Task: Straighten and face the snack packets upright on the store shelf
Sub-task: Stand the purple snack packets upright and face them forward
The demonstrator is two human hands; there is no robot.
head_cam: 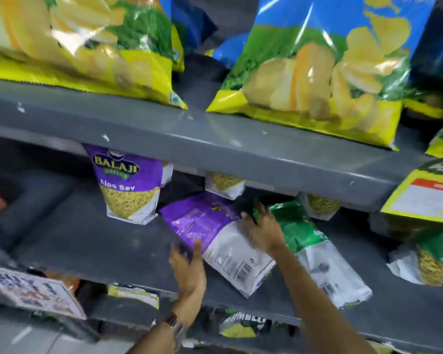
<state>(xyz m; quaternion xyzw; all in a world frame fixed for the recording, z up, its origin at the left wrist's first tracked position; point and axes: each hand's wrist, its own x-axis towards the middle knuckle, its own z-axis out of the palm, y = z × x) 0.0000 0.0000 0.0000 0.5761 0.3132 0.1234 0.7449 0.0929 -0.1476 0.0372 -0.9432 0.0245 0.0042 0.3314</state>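
- Left hand (187, 272), fingers spread wide, touches the near edge of a fallen purple-and-white packet (215, 236) lying back-up on the grey middle shelf (87, 241).
- Right hand (262, 229) rests flat and spread on its top.
- Behind, an Aloo Sev packet (128, 185) stands upright.

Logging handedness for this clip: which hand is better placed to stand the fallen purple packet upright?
Probably the right hand: it rests open on the purple packet's far edge. The left hand only touches its near edge.
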